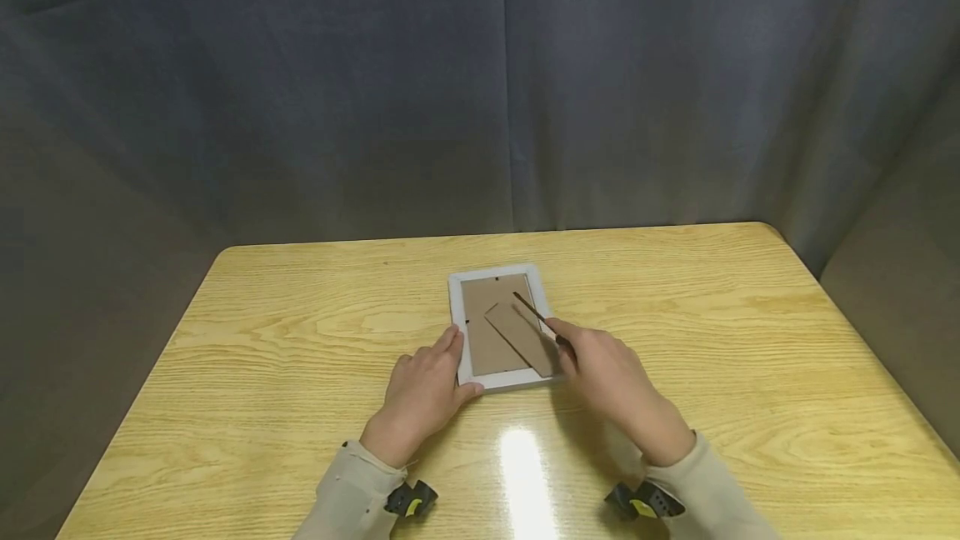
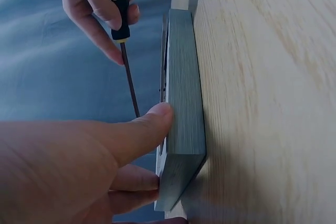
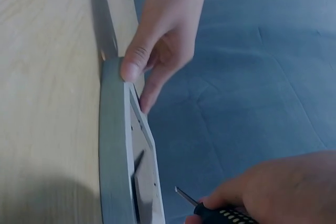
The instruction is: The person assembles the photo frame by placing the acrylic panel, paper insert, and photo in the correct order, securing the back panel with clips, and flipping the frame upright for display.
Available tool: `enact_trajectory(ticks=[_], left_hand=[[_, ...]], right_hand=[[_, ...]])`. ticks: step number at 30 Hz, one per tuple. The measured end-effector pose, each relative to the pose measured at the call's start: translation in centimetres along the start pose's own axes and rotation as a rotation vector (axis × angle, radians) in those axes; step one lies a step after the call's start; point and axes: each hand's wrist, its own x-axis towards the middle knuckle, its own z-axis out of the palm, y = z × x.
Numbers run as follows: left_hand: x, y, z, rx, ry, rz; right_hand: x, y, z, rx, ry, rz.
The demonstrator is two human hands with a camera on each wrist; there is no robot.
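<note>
So, nearest the camera, 2 pale sleeves [image 1: 348, 494] enter at 7 and 5 o'clock, each with a dark strap [image 1: 411, 499] and its yellow mark at the wrist. A white glare [image 1: 527, 486] lies between them on the worktop [image 1: 300, 340]. Further in, the left hand [image 1: 423, 390] grasps the picture frame [image 1: 508, 379] at its 8 o'clock corner, thumb against the near side, fingers along the 9 o'clock side. The right hand [image 1: 611, 377], at 4 o'clock from the frame, is wrapped round the handle of a screwdriver [image 2: 122, 15], whose thin shaft points between 10 and 11 o'clock, the tip held clear above the backboard [image 1: 482, 348]. The pale grey frame lies back upward near the middle of the worktop. On the brown backboard a stand flap [image 1: 523, 340] slants from 10 to 4 o'clock, and 2 small black tabs [image 1: 497, 279] sit at 12 and 9. Beyond the far edge, at 12 o'clock, a dark grey curtain [image 1: 375, 107] hangs with a vertical seam; dark cloth [image 1: 75, 315] also flanks 9 and 3.
</note>
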Motion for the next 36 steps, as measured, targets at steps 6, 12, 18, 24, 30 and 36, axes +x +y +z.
enact_trajectory(ticks=[6, 12, 18, 24, 30, 36], left_hand=[[-0.04, -0.14, -0.27, 0.008, -0.009, -0.036], [-0.02, -0.21, -0.31, 0.020, 0.000, -0.037], [-0.05, -0.29, -0.28, 0.016, 0.002, -0.037], [-0.09, -0.40, -0.24, 0.010, 0.007, -0.036], [0.01, -0.47, -0.13, 0.010, 0.015, -0.034], [0.01, -0.46, -0.06, 0.009, 0.020, -0.032]], right_hand=[[0.01, 0.41, -0.67, 0.016, -0.026, 0.051], [-0.08, 0.56, -0.71, 0.019, -0.044, 0.049], [-0.18, 0.46, -0.71, 0.012, -0.068, 0.046], [-0.16, 0.32, -0.72, 0.012, -0.082, 0.029], [-0.25, 0.20, -0.75, 0.021, -0.093, 0.028], [-0.28, 0.13, -0.71, 0.020, -0.099, 0.034]])
